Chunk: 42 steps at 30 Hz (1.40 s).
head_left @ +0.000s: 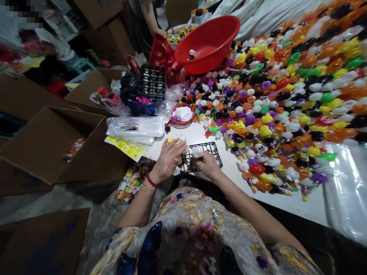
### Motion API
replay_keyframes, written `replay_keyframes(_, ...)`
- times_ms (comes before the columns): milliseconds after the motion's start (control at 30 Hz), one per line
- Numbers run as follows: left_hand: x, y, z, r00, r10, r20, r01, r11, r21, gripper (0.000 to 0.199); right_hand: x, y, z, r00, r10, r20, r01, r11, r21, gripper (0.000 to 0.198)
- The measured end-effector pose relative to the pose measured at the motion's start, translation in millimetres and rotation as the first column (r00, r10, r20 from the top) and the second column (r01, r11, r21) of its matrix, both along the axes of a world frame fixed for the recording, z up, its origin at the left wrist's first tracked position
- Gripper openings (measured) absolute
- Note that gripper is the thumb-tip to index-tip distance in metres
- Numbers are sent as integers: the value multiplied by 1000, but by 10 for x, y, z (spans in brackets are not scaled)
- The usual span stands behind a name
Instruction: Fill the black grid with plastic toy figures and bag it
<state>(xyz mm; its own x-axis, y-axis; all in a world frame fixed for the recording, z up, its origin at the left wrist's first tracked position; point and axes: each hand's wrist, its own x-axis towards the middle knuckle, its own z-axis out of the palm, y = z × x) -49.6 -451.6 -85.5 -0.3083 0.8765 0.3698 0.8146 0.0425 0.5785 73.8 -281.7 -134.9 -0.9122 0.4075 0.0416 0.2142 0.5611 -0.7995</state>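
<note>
A black grid rack lies on the white table in front of me. My right hand is closed at the rack's middle, around a piece with a round white top; its lower part is hidden by the fingers and the rack. My left hand is over the rack's left end, its fingers stretched out beside white and yellow tops. A yellow top shows just past those fingers. What lies under the left palm is hidden.
A big heap of colourful figure-topped sticks covers the table's right. Beyond are a red basin and a small red basket. Plastic bags lie left, near open cardboard boxes. Another person's arm shows at the back.
</note>
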Motion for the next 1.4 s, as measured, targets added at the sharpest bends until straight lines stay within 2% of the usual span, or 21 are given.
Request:
replay_keyframes(100,-5,8,-14,1000,8,-1,-8,1000,9,70,-68,-93,-9,997,-30,66,37,993,-116,7)
replay_keyframes(167,-8,15,-23,1000,13,-12,-13,1000,-1,71,-85,-148,-31,997,4,71,5,991,-134,7)
replay_keyframes(400,-19,27,-50,998,12,-54,-13,1000,-4,70,-89,-184,-5,977,167,130,-171,985,19,16)
replay_keyframes(533,-15,40,-39,998,19,-54,-20,999,-25,72,-97,-152,30,960,208,185,-224,972,71,18)
replay_keyframes(667,-3,51,-36,997,20,-77,-22,999,-29,73,-126,-183,-24,960,209,188,-228,970,85,20)
replay_keyframes(800,26,41,-31,990,72,-124,-62,995,78,66,-133,-212,-79,973,195,120,-200,979,33,20)
replay_keyframes(900,68,-14,-7,978,141,-153,-114,978,176,64,98,-131,-58,988,155,-28,-156,987,-34,23)
replay_keyframes(967,119,-85,-8,970,185,-160,-143,959,247,63,436,-22,-13,992,65,-108,-64,998,12,22)
replay_keyframes(1000,153,-128,-24,965,207,-160,-157,948,278,62,646,45,13,994,11,-111,-1,996,91,17)
replay_keyframes(1033,192,-170,-51,961,230,-157,-175,936,304,63,865,116,39,994,-61,-87,77,977,197,12)
replay_keyframes(1067,234,-209,-91,955,255,-150,-195,925,327,63,1081,185,62,987,-149,-58,160,935,317,13)
replay_keyframes(1133,322,-268,-197,944,296,-143,-231,906,355,65,1448,299,90,946,-323,9,271,806,526,18)
replay_keyframes(1200,399,-291,-307,935,318,-159,-244,899,363,68,1676,359,92,900,-429,73,280,699,659,21)
replay_keyframes(1233,428,-289,-352,931,321,-175,-243,901,361,70,1733,368,86,885,-456,100,265,667,697,22)
replay_keyframes(1333,476,-249,-409,928,306,-213,-221,912,345,69,1729,352,60,872,-473,124,243,639,730,24)
replay_keyframes(1400,477,-214,-389,928,300,-219,-214,914,345,67,1629,322,54,880,-466,93,283,672,685,23)
